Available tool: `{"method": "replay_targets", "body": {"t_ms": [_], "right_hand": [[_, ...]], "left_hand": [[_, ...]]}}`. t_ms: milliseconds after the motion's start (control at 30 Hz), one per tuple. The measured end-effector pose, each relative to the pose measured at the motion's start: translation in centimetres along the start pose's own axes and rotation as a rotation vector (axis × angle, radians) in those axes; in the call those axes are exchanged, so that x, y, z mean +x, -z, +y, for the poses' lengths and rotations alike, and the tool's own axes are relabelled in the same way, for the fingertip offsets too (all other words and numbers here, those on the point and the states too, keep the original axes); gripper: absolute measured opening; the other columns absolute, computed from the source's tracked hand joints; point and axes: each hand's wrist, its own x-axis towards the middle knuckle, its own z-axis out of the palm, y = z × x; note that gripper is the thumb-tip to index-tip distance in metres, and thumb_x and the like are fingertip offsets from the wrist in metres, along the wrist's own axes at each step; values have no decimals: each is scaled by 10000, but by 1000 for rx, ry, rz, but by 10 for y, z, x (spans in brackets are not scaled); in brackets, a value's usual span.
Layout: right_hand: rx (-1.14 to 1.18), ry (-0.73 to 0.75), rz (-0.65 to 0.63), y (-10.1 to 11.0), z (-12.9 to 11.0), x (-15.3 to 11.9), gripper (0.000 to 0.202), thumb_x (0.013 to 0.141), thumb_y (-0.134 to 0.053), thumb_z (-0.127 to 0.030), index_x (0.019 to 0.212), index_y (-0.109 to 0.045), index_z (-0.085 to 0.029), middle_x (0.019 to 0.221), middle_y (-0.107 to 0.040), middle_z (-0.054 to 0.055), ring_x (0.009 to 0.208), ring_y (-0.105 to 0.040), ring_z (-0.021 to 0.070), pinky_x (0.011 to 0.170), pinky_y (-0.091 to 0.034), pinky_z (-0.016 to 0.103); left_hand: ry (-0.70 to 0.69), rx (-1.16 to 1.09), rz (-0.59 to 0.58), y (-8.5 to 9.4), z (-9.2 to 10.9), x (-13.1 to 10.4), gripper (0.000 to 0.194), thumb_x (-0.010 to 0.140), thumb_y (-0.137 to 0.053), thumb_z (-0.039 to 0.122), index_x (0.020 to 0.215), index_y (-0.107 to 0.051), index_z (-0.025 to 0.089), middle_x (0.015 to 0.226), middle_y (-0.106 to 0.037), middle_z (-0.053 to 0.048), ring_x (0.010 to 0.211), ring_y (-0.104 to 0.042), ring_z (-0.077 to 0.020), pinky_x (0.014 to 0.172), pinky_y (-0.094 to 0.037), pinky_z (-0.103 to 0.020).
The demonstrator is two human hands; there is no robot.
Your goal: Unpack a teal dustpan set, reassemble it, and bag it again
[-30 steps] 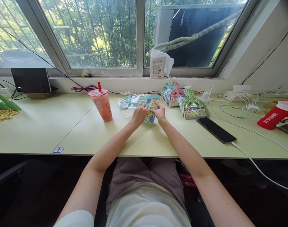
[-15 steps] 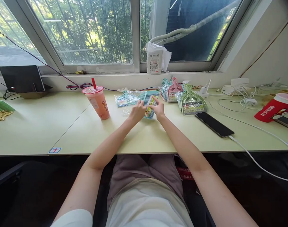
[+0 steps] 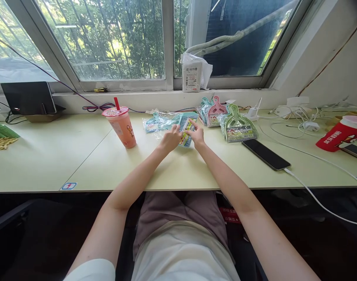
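Note:
Between my hands is a blue mini dustpan and brush set (image 3: 184,143) with a yellow-and-white label card. My left hand (image 3: 171,137) is closed at its left edge, fingers curled. My right hand (image 3: 197,133) pinches its right side, thumb over the label. Just behind and to the left lie more blue sets (image 3: 157,121) in clear plastic wrapping. To the right stand wrapped sets in pink (image 3: 216,113) and green (image 3: 237,125), apart from my hands. Exactly how the left fingertips meet the plastic is too small to make out.
A pink drink cup with a red straw (image 3: 122,128) stands left of my hands. On the right lie a phone (image 3: 266,154) on a white cable, tangled cords (image 3: 301,121) and a red cup (image 3: 333,136). A tablet (image 3: 27,97) leans at the far left.
Both hands stay nearly still on the blue dustpan and brush set. The whole view has shifted very slightly; nothing was taken up or let go.

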Motion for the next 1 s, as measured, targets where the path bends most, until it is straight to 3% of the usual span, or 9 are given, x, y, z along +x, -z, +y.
{"method": "replay_targets", "body": {"t_ms": [200,267,433,500,600,667,733,833,1000], "right_hand": [[75,10,-7,-3,3,-2,806,636,-719,-104,1417,-571,-239,1388,-619,44,1166,-634,211,968,-555,304],[89,12,8,-3,2,-2,815,645,-715,-103,1432,-551,-232,1394,-610,53,1184,-622,209,972,-552,302],[177,44,80,0,-8,-2,804,706,-709,-142,1473,-480,-218,1430,-566,75,1233,-591,198,1011,-526,294],[194,47,112,0,-12,-3,838,741,-703,-171,1517,-395,-239,1417,-567,85,1217,-602,190,1013,-525,305],[257,67,155,1,-14,-5,955,777,-694,-187,1579,-185,-284,1415,-557,108,1189,-620,179,997,-532,324],[311,99,170,0,-14,-6,1032,783,-706,-194,1585,-68,-314,1432,-537,116,1184,-622,173,997,-527,332],[347,116,165,0,-13,-6,1082,779,-730,-218,1579,-11,-334,1443,-524,118,1182,-621,173,1006,-519,345],[351,65,121,-1,-13,-5,1132,754,-770,-272,1577,6,-315,1409,-549,128,1170,-626,188,1013,-516,368],[318,-18,96,-2,-11,-3,1148,713,-785,-284,1573,-23,-300,1407,-552,125,1178,-624,206,1008,-524,380]], "left_hand": [[38,-114,103,-10,-5,0,334,993,-386,198,1295,-525,226,1213,-598,-130,1224,-511,-272,904,-477,-345],[86,-181,227,-11,-10,1,359,1008,-407,273,1360,-461,233,1287,-576,-121,1262,-498,-251,996,-449,-363],[564,-312,811,-11,-34,7,446,1001,-444,349,1420,-363,218,1474,-409,-170,1434,-362,-235,1163,-329,-421],[775,-450,893,-15,-43,11,536,990,-471,425,1456,-309,214,1503,-370,-186,1444,-364,-233,1147,-368,-418],[940,-865,697,-22,-45,16,626,969,-462,558,1480,-290,239,1496,-415,-182,1407,-445,-228,1073,-459,-390],[846,-1205,429,-27,-38,18,627,937,-489,612,1443,-372,260,1409,-535,-159,1308,-557,-230,1017,-503,-383],[641,-1470,245,-30,-29,19,598,878,-600,594,1355,-480,253,1280,-644,-128,1181,-644,-234,984,-521,-391],[465,-1651,224,-29,-19,18,575,733,-793,442,1206,-563,209,1139,-712,-91,1077,-678,-232,980,-520,-397],[486,-1617,170,-25,-16,12,643,620,-866,339,1151,-527,216,1116,-708,-65,1018,-687,-227,919,-541,-406]]}}
